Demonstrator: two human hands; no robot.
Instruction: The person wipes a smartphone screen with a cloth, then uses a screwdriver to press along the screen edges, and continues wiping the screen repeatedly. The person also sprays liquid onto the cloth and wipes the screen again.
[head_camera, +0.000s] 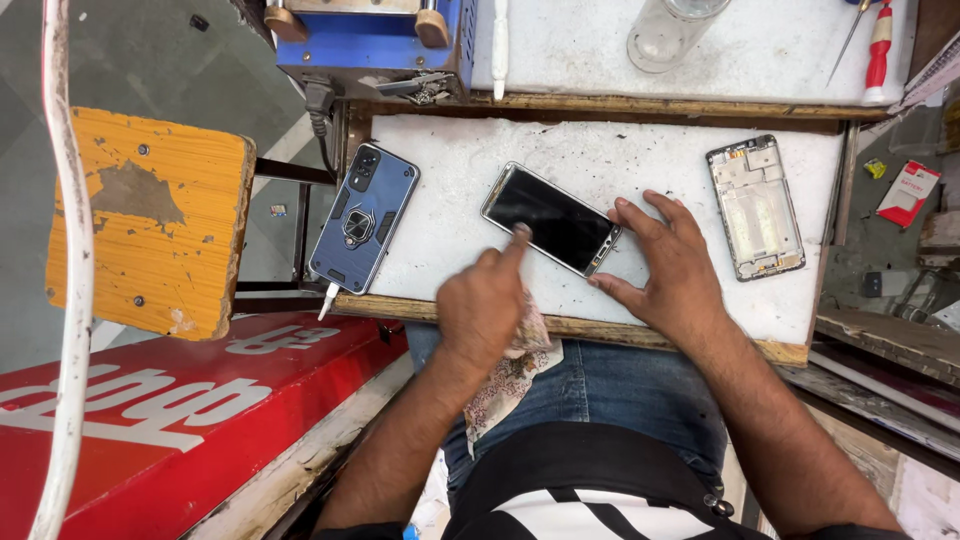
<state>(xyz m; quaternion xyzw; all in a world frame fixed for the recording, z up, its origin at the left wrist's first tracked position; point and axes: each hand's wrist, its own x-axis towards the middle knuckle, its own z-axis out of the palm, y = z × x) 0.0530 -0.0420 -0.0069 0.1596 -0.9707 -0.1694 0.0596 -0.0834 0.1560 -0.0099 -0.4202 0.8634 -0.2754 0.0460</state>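
My left hand, clutching a patterned cloth, fingers the phone (lying flat); my spread right hand steadies its end.

View from above a white worktable. A phone with a dark screen lies tilted at its centre. The left hand, holding a patterned cloth, presses a fingertip on the phone's near edge; the right hand steadies the phone's right end with spread fingers. A blue phone in a rugged case lies at the table's left edge, a stripped phone frame near the right. An orange stool stands beside the table.
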